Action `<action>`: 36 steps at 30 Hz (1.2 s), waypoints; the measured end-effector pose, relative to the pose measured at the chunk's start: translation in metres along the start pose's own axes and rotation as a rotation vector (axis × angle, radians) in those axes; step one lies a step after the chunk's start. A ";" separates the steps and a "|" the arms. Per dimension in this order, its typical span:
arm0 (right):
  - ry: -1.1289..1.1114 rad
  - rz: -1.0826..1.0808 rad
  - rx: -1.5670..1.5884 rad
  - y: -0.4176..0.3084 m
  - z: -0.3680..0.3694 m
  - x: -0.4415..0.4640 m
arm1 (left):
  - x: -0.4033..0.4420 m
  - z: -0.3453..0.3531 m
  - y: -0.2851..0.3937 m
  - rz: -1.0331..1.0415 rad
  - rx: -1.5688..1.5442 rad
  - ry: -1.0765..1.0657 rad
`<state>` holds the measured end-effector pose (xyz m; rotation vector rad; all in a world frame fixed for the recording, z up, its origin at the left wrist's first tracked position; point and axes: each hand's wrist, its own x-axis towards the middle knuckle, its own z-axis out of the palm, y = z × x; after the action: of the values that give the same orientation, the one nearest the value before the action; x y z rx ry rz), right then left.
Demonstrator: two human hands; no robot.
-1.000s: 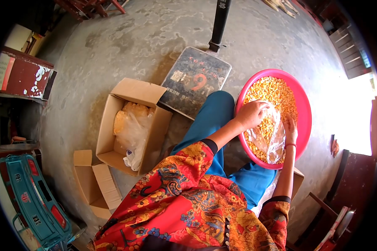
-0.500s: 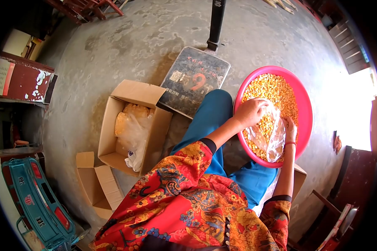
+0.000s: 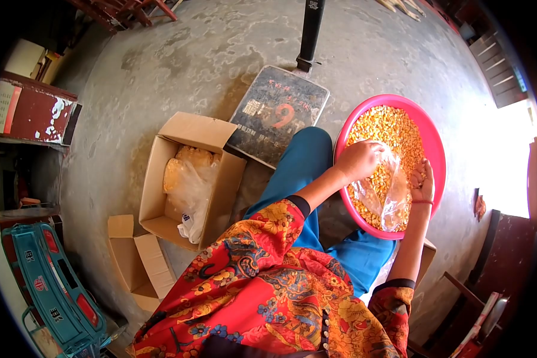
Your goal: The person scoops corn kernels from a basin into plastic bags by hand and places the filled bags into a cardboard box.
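Note:
A pink basin (image 3: 437, 149) full of yellow corn kernels (image 3: 391, 122) stands to the right of my knees. My left hand (image 3: 360, 161) is closed on the upper edge of a clear plastic bag (image 3: 392, 206), which lies over the corn with its mouth spread. Some kernels show through or inside the bag. At the basin's right side, my right hand (image 3: 422, 181) is cupped among the kernels, palm turned toward the bag, fingers curled and apart from the plastic. Corn seems to lie in its palm, partly hidden by the fingers.
A black platform scale (image 3: 277, 116) with an upright post stands ahead. An open cardboard box (image 3: 221, 197) holding filled plastic bags is at my left, with a smaller open carton (image 3: 138, 262) behind it. A teal case (image 3: 56, 286) stands at far left.
My right hand has let go of the bag's right edge, moved slightly right and up, and turned its palm into the corn. My left hand stays on the bag.

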<state>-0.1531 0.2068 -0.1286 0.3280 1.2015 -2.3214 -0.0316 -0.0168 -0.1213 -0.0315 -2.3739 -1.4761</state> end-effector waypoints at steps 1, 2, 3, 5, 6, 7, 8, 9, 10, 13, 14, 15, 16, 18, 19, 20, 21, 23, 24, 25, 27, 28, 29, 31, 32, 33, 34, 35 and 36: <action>-0.046 -0.007 0.005 -0.003 0.010 -0.005 | 0.000 -0.002 0.002 0.000 0.000 0.000; -0.079 -0.010 -0.002 -0.007 0.021 -0.009 | 0.000 -0.003 0.005 -0.015 -0.007 -0.008; -0.077 -0.010 -0.002 -0.009 0.032 -0.016 | 0.001 -0.004 0.006 -0.029 -0.014 -0.017; -0.242 -0.012 0.017 -0.012 0.056 -0.031 | 0.000 -0.001 0.002 -0.044 -0.032 -0.008; -0.239 -0.021 -0.028 -0.012 0.072 -0.041 | -0.001 0.000 0.001 -0.058 -0.049 0.003; -0.238 -0.022 -0.028 -0.009 0.081 -0.047 | 0.000 0.000 0.002 -0.058 -0.050 0.001; -0.271 -0.029 -0.065 -0.005 0.088 -0.053 | 0.000 0.000 0.002 -0.060 -0.049 0.004; -0.305 -0.036 -0.102 0.000 0.093 -0.058 | 0.000 0.000 0.003 -0.064 -0.048 0.008; -0.328 -0.069 -0.169 0.007 0.095 -0.059 | -0.001 0.000 0.002 -0.066 -0.048 0.011; -0.268 -0.094 -0.308 0.028 0.098 -0.066 | -0.001 0.000 0.003 -0.077 -0.050 0.023; -0.299 -0.106 -0.386 0.033 0.092 -0.065 | -0.001 0.000 0.003 -0.069 -0.076 0.048; -0.375 -0.131 -0.480 0.035 0.090 -0.067 | -0.001 0.000 0.003 -0.060 -0.103 0.073; -0.380 -0.134 -0.542 0.037 0.088 -0.069 | -0.001 0.001 0.003 -0.061 -0.104 0.074; -0.384 -0.136 -0.606 0.037 0.090 -0.074 | -0.001 0.001 0.003 -0.069 -0.110 0.078; -0.336 -0.159 -0.627 0.034 0.095 -0.079 | -0.001 0.000 0.004 -0.070 -0.112 0.077; -0.288 -0.181 -0.647 0.032 0.099 -0.081 | -0.001 -0.001 0.004 -0.067 -0.108 0.060; -0.297 -0.219 -0.663 0.026 0.095 -0.078 | -0.001 -0.002 0.005 -0.064 -0.104 0.043; -0.194 -0.312 -0.678 0.018 0.082 -0.065 | -0.001 -0.001 0.003 -0.046 -0.097 0.047; -0.096 -0.386 -0.753 0.016 0.068 -0.054 | -0.001 0.000 0.003 -0.028 -0.088 0.051; -0.011 -0.472 -0.884 0.015 0.052 -0.041 | -0.001 -0.001 0.003 -0.030 -0.088 0.052; 0.021 -0.509 -0.980 0.015 0.014 -0.013 | -0.001 -0.003 0.005 -0.034 -0.084 0.022; 0.017 -0.506 -0.980 0.018 0.001 -0.004 | -0.001 -0.001 0.002 -0.013 -0.087 0.034; 0.030 -0.547 -1.126 0.022 -0.011 0.002 | -0.001 0.000 0.001 -0.015 -0.085 0.035; 0.041 -0.583 -1.273 0.028 -0.033 0.014 | -0.001 0.000 0.001 -0.021 -0.074 0.034; 0.027 -0.618 -1.442 0.031 -0.046 0.019 | -0.001 0.000 0.002 -0.027 -0.094 0.042; 0.009 -0.648 -1.613 0.033 -0.057 0.024 | -0.002 -0.005 0.008 -0.037 -0.096 0.041; -0.058 -0.632 -1.605 0.035 -0.060 0.027 | -0.002 -0.012 0.015 -0.012 -0.013 -0.015; -0.061 -0.626 -1.605 0.036 -0.063 0.029 | -0.001 -0.017 0.020 0.014 0.069 -0.072; -0.113 -0.595 -1.598 0.034 -0.058 0.026 | -0.001 -0.018 0.023 0.010 0.068 -0.074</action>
<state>-0.1581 0.2289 -0.1966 -0.7809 2.7769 -0.9779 -0.0212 -0.0217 -0.0950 -0.0824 -2.4773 -1.4122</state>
